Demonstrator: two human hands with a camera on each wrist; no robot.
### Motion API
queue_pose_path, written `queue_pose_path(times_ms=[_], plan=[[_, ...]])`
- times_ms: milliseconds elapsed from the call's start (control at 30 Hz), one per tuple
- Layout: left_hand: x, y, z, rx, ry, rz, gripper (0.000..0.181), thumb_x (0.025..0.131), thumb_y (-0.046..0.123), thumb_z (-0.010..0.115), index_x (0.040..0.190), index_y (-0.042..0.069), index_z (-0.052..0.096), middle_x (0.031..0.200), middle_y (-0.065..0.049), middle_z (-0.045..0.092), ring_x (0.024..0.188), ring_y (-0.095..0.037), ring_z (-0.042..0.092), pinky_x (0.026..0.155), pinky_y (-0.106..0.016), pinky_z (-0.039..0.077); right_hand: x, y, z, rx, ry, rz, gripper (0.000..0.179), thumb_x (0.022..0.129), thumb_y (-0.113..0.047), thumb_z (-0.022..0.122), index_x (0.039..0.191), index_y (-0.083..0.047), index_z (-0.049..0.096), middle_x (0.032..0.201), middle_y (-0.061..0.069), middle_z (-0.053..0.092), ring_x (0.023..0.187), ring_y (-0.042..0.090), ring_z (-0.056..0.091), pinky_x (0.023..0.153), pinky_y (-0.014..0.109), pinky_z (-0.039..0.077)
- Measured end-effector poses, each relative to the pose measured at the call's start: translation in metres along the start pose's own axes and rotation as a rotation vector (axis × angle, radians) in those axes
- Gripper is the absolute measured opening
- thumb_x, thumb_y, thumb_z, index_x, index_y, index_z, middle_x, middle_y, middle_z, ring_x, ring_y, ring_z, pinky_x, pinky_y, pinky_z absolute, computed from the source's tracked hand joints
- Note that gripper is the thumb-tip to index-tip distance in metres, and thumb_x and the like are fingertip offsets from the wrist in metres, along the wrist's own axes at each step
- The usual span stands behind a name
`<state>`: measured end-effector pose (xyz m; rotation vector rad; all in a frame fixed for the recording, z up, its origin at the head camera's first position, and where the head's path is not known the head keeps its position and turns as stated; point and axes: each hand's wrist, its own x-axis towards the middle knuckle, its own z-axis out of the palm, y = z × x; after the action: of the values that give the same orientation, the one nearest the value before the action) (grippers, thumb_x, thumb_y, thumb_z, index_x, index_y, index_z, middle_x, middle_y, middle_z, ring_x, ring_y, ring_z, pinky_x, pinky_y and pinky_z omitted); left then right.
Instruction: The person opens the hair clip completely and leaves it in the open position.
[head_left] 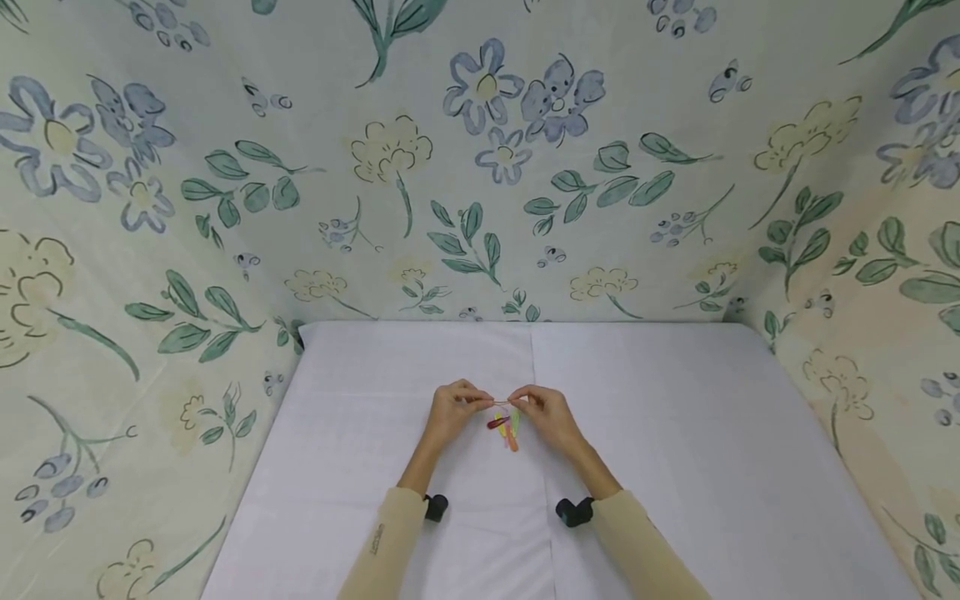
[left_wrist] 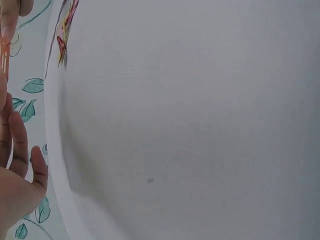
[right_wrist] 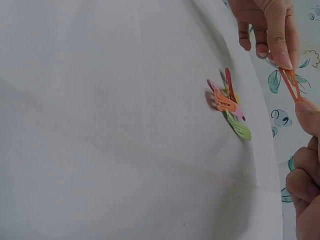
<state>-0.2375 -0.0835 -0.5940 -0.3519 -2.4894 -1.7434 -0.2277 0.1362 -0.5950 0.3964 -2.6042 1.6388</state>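
Both hands meet over the middle of the table, holding one slim orange hair snap clip (right_wrist: 290,84) stretched between them. My left hand (head_left: 452,410) pinches one end between thumb and fingertip. At the other end, the thumb and forefinger of my right hand (head_left: 550,415) pinch the clip. Just below the fingers, a small loose pile of hair clips (head_left: 510,430) lies on the cloth. An orange clip (right_wrist: 224,103), a green clip (right_wrist: 239,126) and a red clip (right_wrist: 228,79) show in it, with yellow and pink pieces overlapped among them.
A white cloth (head_left: 660,467) covers the table, with a seam running from front to back. Floral fabric (head_left: 315,225) hangs behind the table and along both sides. Dark wrist-camera mounts (head_left: 575,512) sit at the sleeve cuffs.
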Motion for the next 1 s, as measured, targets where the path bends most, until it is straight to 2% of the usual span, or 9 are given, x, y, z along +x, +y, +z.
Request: queue_pose_path(times_ms=[133, 267, 567, 733, 900, 1000], plan=[[0.008, -0.002, 0.001, 0.052, 0.019, 0.031, 0.008, 0.082, 0.012, 0.085, 0.086, 0.005, 0.084, 0.082, -0.012, 0.074, 0.074, -0.010, 0.059, 0.071, -0.020, 0.044, 0.008, 0.001, 0.001, -0.055, -0.010, -0.003, 0.008, 0.096, -0.011, 0.073, 0.100, -0.009, 0.079, 0.062, -0.004, 0.037, 0.055, 0.002, 0.031, 0.053, 0.019, 0.028], [0.017, -0.005, 0.005, 0.109, 0.011, 0.050, 0.009, 0.082, 0.010, 0.085, 0.086, 0.003, 0.083, 0.081, -0.013, 0.074, 0.071, -0.011, 0.059, 0.066, -0.018, 0.046, 0.016, 0.007, 0.003, -0.089, -0.001, 0.026, 0.007, 0.097, -0.010, 0.073, 0.098, -0.008, 0.079, 0.061, -0.003, 0.038, 0.054, 0.002, 0.031, 0.053, 0.019, 0.027], [0.035, -0.009, 0.012, 0.194, 0.001, 0.007, 0.005, 0.084, 0.008, 0.083, 0.089, 0.006, 0.084, 0.082, -0.012, 0.074, 0.074, -0.016, 0.061, 0.066, -0.018, 0.045, 0.034, 0.015, 0.001, -0.169, 0.016, 0.025, 0.009, 0.098, -0.013, 0.071, 0.098, -0.010, 0.080, 0.061, -0.001, 0.043, 0.055, 0.008, 0.036, 0.053, 0.020, 0.030], [0.038, -0.014, 0.014, 0.242, 0.009, -0.011, 0.005, 0.084, 0.006, 0.083, 0.089, 0.006, 0.084, 0.082, -0.012, 0.073, 0.072, -0.013, 0.058, 0.066, -0.019, 0.044, 0.039, 0.019, 0.003, -0.191, 0.010, 0.067, 0.010, 0.100, -0.014, 0.070, 0.099, -0.011, 0.080, 0.063, -0.001, 0.043, 0.057, 0.011, 0.038, 0.054, 0.021, 0.031], [0.043, -0.018, 0.020, 0.279, 0.035, 0.008, 0.004, 0.083, 0.008, 0.084, 0.087, 0.008, 0.085, 0.080, -0.010, 0.073, 0.069, -0.011, 0.058, 0.063, -0.018, 0.044, 0.043, 0.026, 0.005, -0.202, 0.036, 0.063, 0.010, 0.099, -0.011, 0.070, 0.099, -0.010, 0.080, 0.062, -0.002, 0.044, 0.056, 0.010, 0.038, 0.054, 0.022, 0.031], [0.045, -0.019, 0.021, 0.287, 0.044, -0.010, 0.004, 0.083, 0.009, 0.084, 0.087, 0.009, 0.085, 0.079, -0.009, 0.073, 0.069, -0.011, 0.058, 0.062, -0.019, 0.043, 0.044, 0.029, 0.006, -0.208, 0.040, 0.075, 0.011, 0.099, -0.012, 0.070, 0.099, -0.011, 0.080, 0.062, -0.002, 0.044, 0.056, 0.010, 0.038, 0.053, 0.022, 0.031]])
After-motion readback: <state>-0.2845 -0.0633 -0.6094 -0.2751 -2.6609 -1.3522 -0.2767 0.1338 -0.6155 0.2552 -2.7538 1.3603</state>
